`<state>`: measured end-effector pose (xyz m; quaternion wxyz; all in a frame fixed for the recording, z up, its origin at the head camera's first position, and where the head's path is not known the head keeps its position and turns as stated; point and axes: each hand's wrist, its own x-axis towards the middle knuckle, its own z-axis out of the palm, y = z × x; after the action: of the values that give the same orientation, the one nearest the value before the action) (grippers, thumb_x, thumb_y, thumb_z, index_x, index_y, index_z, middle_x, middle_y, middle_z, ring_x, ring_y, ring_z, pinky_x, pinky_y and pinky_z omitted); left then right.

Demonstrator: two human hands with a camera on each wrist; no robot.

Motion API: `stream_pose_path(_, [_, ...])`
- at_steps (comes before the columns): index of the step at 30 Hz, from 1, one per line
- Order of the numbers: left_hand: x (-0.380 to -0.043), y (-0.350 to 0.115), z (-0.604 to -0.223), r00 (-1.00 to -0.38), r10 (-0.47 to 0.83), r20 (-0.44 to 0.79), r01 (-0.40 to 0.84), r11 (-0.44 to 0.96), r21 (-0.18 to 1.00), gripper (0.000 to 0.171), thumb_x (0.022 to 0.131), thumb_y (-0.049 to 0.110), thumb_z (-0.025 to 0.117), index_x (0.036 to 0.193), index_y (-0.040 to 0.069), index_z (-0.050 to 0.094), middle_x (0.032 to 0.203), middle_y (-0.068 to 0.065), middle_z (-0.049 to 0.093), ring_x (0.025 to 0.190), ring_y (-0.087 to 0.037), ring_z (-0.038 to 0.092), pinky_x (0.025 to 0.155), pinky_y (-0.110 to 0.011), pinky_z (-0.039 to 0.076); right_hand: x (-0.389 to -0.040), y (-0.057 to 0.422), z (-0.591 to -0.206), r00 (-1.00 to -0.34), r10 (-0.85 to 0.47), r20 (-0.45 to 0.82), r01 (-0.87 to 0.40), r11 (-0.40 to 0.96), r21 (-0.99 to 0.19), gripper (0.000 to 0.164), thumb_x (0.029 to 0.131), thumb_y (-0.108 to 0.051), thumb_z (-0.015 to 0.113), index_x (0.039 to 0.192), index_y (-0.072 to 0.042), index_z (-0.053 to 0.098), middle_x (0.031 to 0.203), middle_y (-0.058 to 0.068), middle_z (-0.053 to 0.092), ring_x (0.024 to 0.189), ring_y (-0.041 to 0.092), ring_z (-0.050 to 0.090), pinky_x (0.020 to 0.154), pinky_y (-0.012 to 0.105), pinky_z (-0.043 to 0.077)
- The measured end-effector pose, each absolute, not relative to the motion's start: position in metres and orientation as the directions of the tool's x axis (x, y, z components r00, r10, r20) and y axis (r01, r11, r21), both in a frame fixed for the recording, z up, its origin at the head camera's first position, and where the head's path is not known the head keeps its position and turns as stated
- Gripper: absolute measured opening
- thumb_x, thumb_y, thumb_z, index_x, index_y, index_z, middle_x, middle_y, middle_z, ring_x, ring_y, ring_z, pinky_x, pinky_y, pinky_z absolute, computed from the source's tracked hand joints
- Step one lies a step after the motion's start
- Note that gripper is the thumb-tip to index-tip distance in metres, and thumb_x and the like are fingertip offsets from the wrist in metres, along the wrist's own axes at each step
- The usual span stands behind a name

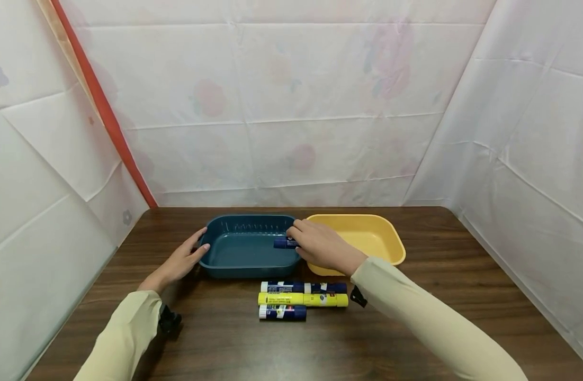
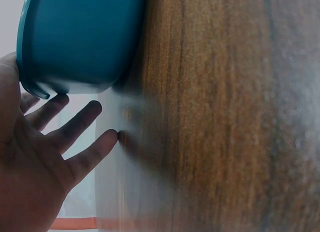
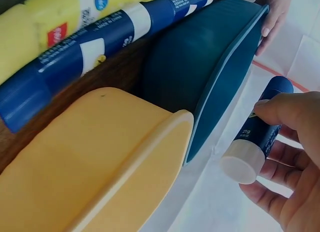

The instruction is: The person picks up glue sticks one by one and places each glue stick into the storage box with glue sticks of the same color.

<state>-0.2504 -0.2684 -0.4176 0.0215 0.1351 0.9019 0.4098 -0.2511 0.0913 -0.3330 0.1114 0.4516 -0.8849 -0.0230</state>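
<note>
Your R hand (image 1: 322, 246) pinches a blue glue stick (image 1: 284, 242) above blue tray's (image 1: 243, 252) R end. Your L hand (image 1: 180, 262), fingers spread, touches tray's L rim. Yellow tray (image 1: 374, 241) just beside, on R. Nearer you on tbl. (image 1: 215, 338): 3 other blue sticks (image 1: 283, 312), 2 yellow sticks (image 1: 281, 299), in rows.

glue sticks (image 1: 283, 312): 6 | trays (image 1: 250, 272): 2 | hands (image 1: 322, 246): 2

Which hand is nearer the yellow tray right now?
Right. The right hand is over the left edge of the yellow tray; the left hand is farther off, at the left end of the blue tray.
</note>
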Motion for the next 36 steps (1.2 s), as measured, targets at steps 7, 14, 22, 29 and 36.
stream_pose_path(7, [-0.250, -0.269, -0.418, -0.963, 0.261, 0.073, 0.227, 0.627, 0.745, 0.064, 0.103, 0.034, 0.038, 0.152, 0.000, 0.012, 0.148, -0.034, 0.021, 0.126, -0.051, 0.035, 0.097, -0.064, 0.033, -0.262, 0.078, -0.334, -0.575, -0.804, 0.154, -0.789, 0.594, 0.158, 0.028, 0.092, -0.017, 0.064, 0.118, -0.008, 0.060, 0.104, 0.004, 0.058, 0.085, 0.015, 0.053, 0.070, 0.023, 0.046])
stream_pose_path(14, [-0.250, -0.268, -0.419, -0.963, 0.257, 0.076, 0.225, 0.622, 0.750, 0.064, 0.103, 0.033, 0.039, 0.152, 0.001, 0.012, 0.148, -0.033, 0.022, 0.126, -0.050, 0.036, 0.097, -0.063, 0.034, -0.271, 0.068, -0.337, -0.587, -0.798, 0.137, -0.778, 0.602, 0.180, 0.029, 0.092, -0.019, 0.063, 0.120, -0.010, 0.059, 0.107, 0.005, 0.057, 0.089, 0.016, 0.054, 0.068, 0.024, 0.046])
stream_pose_path(22, [-0.253, -0.267, -0.421, -0.964, 0.255, 0.077, 0.223, 0.616, 0.755, 0.064, 0.103, 0.034, 0.039, 0.152, 0.001, 0.013, 0.148, -0.033, 0.022, 0.125, -0.050, 0.037, 0.097, -0.063, 0.033, -0.284, 0.059, -0.344, -0.631, -0.768, 0.108, -0.753, 0.640, 0.153, 0.031, 0.093, -0.021, 0.063, 0.121, -0.011, 0.058, 0.110, 0.004, 0.057, 0.093, 0.016, 0.053, 0.071, 0.025, 0.047])
stream_pose_path(29, [-0.252, -0.266, -0.421, -0.964, 0.253, 0.077, 0.221, 0.609, 0.762, 0.064, 0.103, 0.034, 0.039, 0.152, 0.001, 0.014, 0.146, -0.033, 0.025, 0.123, -0.048, 0.040, 0.097, -0.062, 0.035, -0.295, 0.049, -0.351, -0.679, -0.730, 0.071, -0.720, 0.682, 0.124, 0.033, 0.092, -0.021, 0.064, 0.123, -0.011, 0.058, 0.111, 0.003, 0.057, 0.094, 0.015, 0.053, 0.077, 0.025, 0.048])
stream_pose_path(36, [-0.251, -0.266, -0.420, -0.966, 0.246, 0.076, 0.216, 0.616, 0.758, 0.064, 0.103, 0.033, 0.039, 0.151, 0.000, 0.014, 0.145, -0.033, 0.028, 0.121, -0.046, 0.042, 0.096, -0.062, 0.036, -0.302, 0.040, -0.359, -0.694, -0.718, 0.045, -0.706, 0.692, 0.148, 0.031, 0.093, -0.021, 0.063, 0.122, -0.012, 0.057, 0.110, 0.004, 0.056, 0.094, 0.015, 0.053, 0.074, 0.024, 0.047])
